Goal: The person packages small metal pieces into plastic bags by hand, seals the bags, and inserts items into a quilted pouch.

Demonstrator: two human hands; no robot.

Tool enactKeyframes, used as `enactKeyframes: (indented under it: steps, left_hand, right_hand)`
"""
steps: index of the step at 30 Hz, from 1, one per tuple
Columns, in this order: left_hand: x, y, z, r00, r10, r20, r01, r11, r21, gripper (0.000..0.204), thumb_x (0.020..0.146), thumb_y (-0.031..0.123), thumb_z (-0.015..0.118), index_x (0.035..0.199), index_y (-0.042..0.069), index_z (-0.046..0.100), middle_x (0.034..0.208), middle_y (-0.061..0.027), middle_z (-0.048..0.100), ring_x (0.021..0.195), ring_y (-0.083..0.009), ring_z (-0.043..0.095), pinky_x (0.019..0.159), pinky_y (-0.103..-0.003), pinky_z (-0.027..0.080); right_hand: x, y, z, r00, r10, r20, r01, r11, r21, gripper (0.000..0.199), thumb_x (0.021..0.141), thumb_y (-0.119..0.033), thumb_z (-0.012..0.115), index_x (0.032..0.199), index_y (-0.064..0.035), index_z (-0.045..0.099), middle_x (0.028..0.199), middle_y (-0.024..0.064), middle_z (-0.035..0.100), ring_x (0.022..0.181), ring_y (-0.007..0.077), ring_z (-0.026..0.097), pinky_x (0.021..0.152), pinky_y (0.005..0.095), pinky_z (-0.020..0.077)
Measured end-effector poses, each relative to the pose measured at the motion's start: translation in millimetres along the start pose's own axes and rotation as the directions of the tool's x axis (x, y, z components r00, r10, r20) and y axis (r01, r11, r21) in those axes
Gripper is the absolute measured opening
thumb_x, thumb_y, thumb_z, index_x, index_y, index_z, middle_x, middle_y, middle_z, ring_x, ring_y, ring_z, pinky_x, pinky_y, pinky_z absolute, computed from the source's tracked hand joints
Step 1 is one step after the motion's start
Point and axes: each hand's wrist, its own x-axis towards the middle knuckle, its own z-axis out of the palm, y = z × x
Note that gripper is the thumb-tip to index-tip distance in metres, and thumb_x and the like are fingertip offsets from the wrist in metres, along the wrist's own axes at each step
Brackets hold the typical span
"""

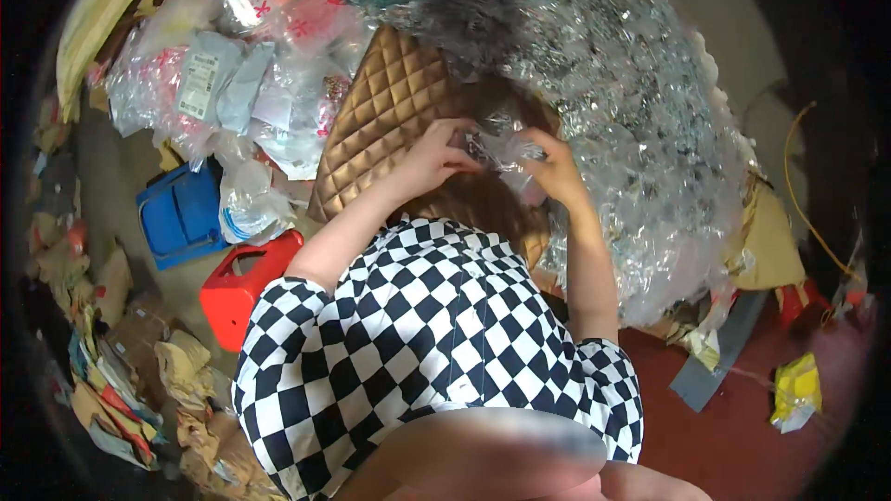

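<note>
Over a bronze-brown quilted cover (379, 93) I hold a small clear plastic bag (506, 150) between my two hands. My left hand (441, 156) has its fingers curled on the bag's left side. The fingers and thumb of my right hand (554, 169) pinch its right side. Something shiny shows through the film, too small to make out. Just to the right and beyond lies a large heap of clear plastic packets (640, 130) with small shiny contents. A dark grey tuft (469, 28) sits beyond my hands.
Clear and pink plastic packaging (306, 19) is piled at the far left, with a labelled grey packet (200, 83). A blue plastic stool (181, 213) and a red one (243, 283) stand at my left. Torn cardboard (181, 371) litters the lower left; a yellow packet (796, 390) lies right.
</note>
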Motion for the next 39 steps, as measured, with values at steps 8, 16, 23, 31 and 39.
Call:
enactKeyframes:
  steps: [8,16,23,31,39]
  left_hand:
    - [7,44,20,0.962,0.093,0.258,-0.083,0.995,-0.050,0.030,0.070,-0.001,0.069,0.094,0.017,0.073,0.133,-0.0140,0.046,0.127,-0.0337,0.039,0.106,-0.042,0.031]
    - [10,64,31,0.932,0.154,0.329,-0.147,0.988,-0.045,0.019,0.070,0.004,0.070,0.087,0.011,0.070,0.117,-0.0120,0.055,0.119,-0.0324,0.046,0.101,-0.040,0.036]
    - [37,83,44,0.916,0.290,0.278,-0.271,0.957,-0.108,0.016,0.071,0.005,0.068,0.085,0.011,0.067,0.094,-0.0043,0.061,0.101,-0.0272,0.054,0.095,-0.041,0.039]
    - [81,92,93,0.769,0.482,0.420,-0.531,0.847,-0.001,0.013,0.073,0.005,0.065,0.085,0.008,0.064,0.098,-0.0043,0.062,0.109,-0.0269,0.051,0.102,-0.044,0.033]
    - [110,130,120,0.777,0.345,0.526,-0.230,0.934,-0.273,0.008,0.077,0.012,0.068,0.083,0.011,0.064,0.094,-0.0038,0.060,0.103,-0.0244,0.052,0.105,-0.041,0.029]
  right_hand:
    - [-44,-66,5,0.997,-0.018,-0.069,0.002,0.973,-0.230,0.044,0.074,-0.007,0.065,0.117,-0.0046,0.057,0.114,0.0176,0.061,0.103,0.0360,0.059,0.088,0.0400,0.0483]
    - [-89,-54,9,0.980,-0.057,0.192,0.120,0.934,-0.336,0.038,0.075,-0.011,0.066,0.111,-0.0022,0.058,0.104,0.0196,0.062,0.099,0.0377,0.059,0.085,0.0418,0.0476]
    - [-121,-36,8,0.998,-0.003,-0.063,-0.021,0.925,-0.378,0.032,0.074,-0.015,0.069,0.103,-0.0054,0.060,0.102,0.0143,0.063,0.097,0.0349,0.058,0.081,0.0450,0.0446]
    - [-134,1,-20,0.989,-0.128,-0.079,0.051,0.779,-0.625,0.019,0.076,-0.015,0.067,0.094,-0.0108,0.066,0.092,0.0065,0.065,0.091,0.0272,0.060,0.078,0.0402,0.0455]
    - [-164,-3,-71,0.969,-0.243,0.040,0.241,0.903,-0.355,0.011,0.080,-0.019,0.063,0.087,-0.0103,0.067,0.087,0.0096,0.063,0.089,0.0299,0.060,0.078,0.0410,0.0476]
